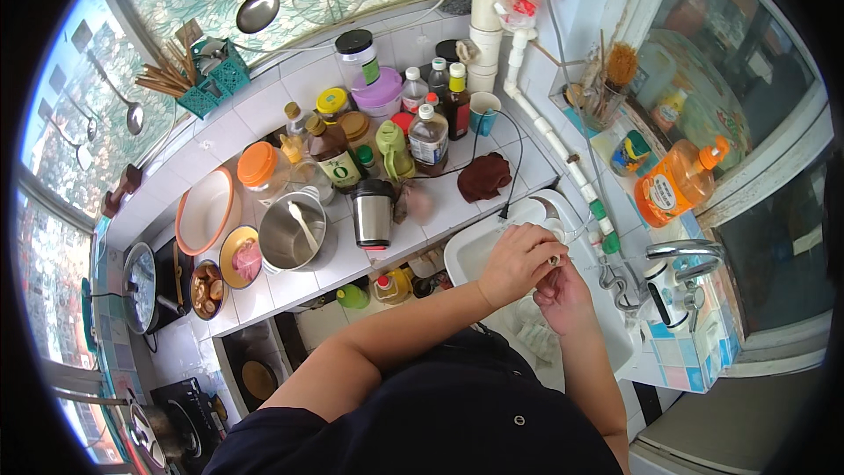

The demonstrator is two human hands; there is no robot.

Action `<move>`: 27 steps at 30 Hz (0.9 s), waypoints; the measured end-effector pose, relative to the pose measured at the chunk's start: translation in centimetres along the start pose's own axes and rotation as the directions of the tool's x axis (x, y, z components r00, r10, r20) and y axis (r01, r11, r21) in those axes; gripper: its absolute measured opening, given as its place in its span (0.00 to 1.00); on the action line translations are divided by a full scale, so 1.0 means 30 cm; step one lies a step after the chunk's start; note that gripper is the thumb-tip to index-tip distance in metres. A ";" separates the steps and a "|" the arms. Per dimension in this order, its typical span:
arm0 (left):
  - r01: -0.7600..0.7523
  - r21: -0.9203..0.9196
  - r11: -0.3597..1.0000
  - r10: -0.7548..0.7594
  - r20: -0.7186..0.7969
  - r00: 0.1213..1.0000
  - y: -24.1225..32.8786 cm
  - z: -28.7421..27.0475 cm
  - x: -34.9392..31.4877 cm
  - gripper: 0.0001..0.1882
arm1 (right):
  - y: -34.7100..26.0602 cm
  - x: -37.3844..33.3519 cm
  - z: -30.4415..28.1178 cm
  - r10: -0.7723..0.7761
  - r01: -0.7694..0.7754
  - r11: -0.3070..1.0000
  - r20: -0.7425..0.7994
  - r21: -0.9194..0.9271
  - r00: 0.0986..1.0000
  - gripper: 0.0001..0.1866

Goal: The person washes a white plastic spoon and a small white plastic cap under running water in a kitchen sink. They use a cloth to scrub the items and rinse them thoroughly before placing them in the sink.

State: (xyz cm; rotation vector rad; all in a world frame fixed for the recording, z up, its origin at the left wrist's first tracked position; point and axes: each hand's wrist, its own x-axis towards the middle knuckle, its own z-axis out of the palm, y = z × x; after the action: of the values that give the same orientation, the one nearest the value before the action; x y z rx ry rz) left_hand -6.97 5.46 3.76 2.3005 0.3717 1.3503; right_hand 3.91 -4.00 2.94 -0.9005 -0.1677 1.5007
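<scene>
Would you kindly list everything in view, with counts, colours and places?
Sink: 1, white, centre right
Faucet: 1, silver, right of sink
Pump bottle: 1, orange, behind faucet
Brush: 1, orange-brown, upper right
Cloth: 1, brown, beyond sink
Bottles and jars: many, mixed, back of counter
Cup: 1, blue, right of bottles
Tumbler: 1, silver and black, front of counter
Large pot: 1, silver, left of tumbler
Basin: 1, white, orange-rimmed, left of large pot
Food bowls: 2, yellowish and brown, below basin
Utensil caddy: 1, green, upper left
Left hand: 1, bare, over sink
Right hand: 1, bare, against left hand
</scene>
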 end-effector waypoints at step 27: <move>0.882 0.322 -0.345 -0.914 -0.330 -0.237 -0.809 -0.959 -0.621 0.23 | 0.163 0.238 0.163 0.007 -0.115 0.784 -0.177 -0.610 0.984 0.10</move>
State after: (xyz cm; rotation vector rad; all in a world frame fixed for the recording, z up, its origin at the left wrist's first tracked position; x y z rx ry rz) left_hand -41.34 25.11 -10.29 1.1538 2.2037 0.1173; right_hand -2.02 3.52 0.29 -1.5694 -0.5384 1.4369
